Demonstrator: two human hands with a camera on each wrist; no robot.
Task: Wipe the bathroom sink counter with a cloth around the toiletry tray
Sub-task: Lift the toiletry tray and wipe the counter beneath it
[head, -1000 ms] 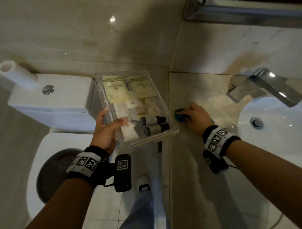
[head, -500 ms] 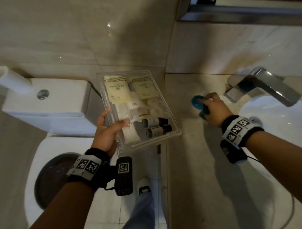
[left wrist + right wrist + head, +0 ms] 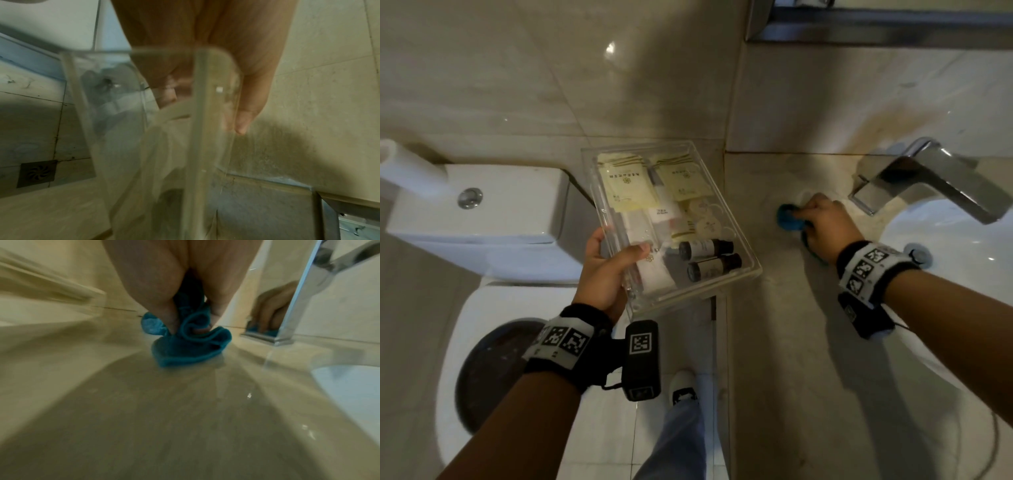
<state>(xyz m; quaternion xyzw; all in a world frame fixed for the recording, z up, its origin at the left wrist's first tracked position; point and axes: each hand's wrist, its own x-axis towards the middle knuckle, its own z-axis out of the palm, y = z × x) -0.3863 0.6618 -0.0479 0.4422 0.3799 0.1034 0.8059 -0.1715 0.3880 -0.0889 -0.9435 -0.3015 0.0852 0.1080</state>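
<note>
My left hand (image 3: 616, 263) grips the near left side of a clear toiletry tray (image 3: 739, 277), thumb over the rim, and holds it in the air left of the counter, above the floor and toilet. The tray carries yellow sachets, white packets and two small dark bottles (image 3: 705, 248). From the left wrist view the tray wall (image 3: 207, 113) is blurred between thumb and fingers. My right hand (image 3: 822, 226) grips a bunched teal cloth (image 3: 789, 217) and presses it on the beige stone counter (image 3: 791, 342), just left of the tap base. The cloth (image 3: 185, 348) bulges out under my fingers.
A chrome tap (image 3: 935, 181) stands at the counter's back right, over a white basin (image 3: 962, 260) with its drain. A white toilet (image 3: 482, 212) with open bowl sits on the left. The wall and a mirror frame (image 3: 876, 20) rise behind the counter.
My right hand has slid the cloth across the counter from near its left edge toward the tap, then a little back left. The left hand keeps the tray held up.
</note>
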